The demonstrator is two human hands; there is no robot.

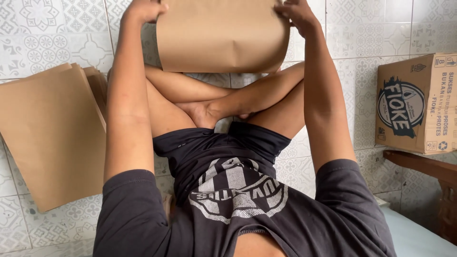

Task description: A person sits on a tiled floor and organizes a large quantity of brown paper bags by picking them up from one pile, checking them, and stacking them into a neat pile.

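Note:
A folded sheet of brown kraft paper (221, 35) lies on the tiled floor in front of my crossed legs, its folded edge toward me. My left hand (143, 9) rests on its far left corner, fingers curled over the edge. My right hand (296, 12) presses its far right corner, fingers bent onto the paper. Both arms stretch straight out over my knees. The top of the sheet runs out of view.
A stack of brown paper sheets (47, 133) lies on the floor at my left. A printed cardboard box (416, 102) stands at the right, beside a dark wooden piece of furniture (428, 171). Patterned white floor tiles (362, 28) surround me.

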